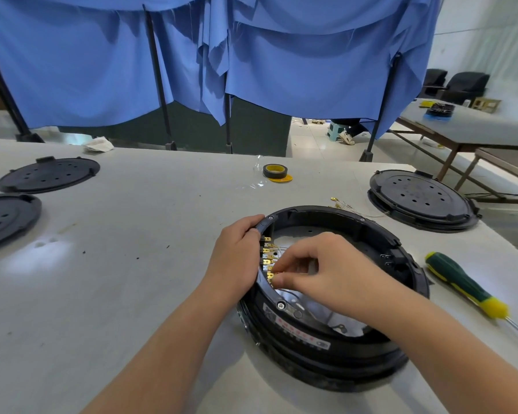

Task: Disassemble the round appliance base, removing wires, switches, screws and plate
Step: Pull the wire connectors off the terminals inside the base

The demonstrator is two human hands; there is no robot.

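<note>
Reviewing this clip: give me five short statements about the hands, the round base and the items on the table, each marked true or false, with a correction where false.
1. The left hand grips the rim of the round base. True.
2. The right hand holds the screwdriver. False: the screwdriver lies on the table to the right of the base, and the right hand pinches at the brass terminals inside the rim.
3. A roll of tape sits on the table beyond the base. True.
4. Two black perforated discs lie on the table's left side. True.
5. The base is closed by a cover plate on top. False: it is open, with terminals and wires visible inside.
</note>
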